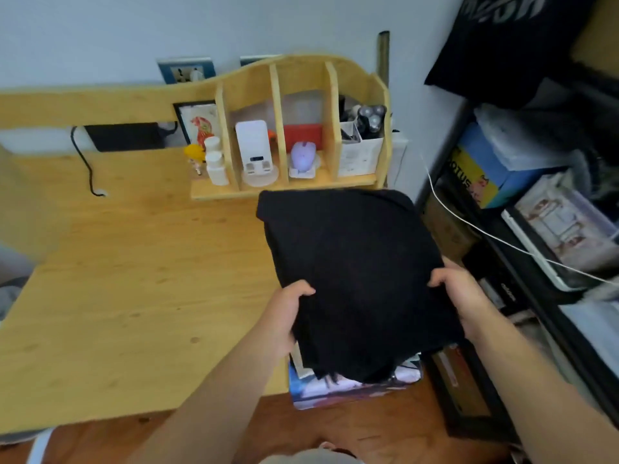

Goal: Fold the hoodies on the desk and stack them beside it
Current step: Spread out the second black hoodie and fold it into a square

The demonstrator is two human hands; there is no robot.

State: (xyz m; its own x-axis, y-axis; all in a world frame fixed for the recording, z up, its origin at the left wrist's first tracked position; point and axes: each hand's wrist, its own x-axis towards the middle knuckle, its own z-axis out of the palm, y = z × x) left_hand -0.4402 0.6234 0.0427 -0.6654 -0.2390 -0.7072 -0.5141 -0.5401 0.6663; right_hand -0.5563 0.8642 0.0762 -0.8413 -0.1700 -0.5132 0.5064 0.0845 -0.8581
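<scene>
Head view, both hands (375,309) gripping folded black hoodie (348,262), long axis pointing away

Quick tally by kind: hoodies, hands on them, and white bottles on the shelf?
Hoodies: 1, black
Hands gripping it: 2, left and right
White bottles: 2
Total: 5

Up at the back, a wooden organiser (301,95) stands against the wall, a white charger unit (252,145) in one slot and a lilac mouse (303,156) in the next. An electric shaver (371,119) pokes out of a white box at its right end. Two white bottles (214,159) sit just left of it, beside a yellow figurine (195,154). A white cable (485,233) runs across the black shelving (536,296) on the right.
</scene>
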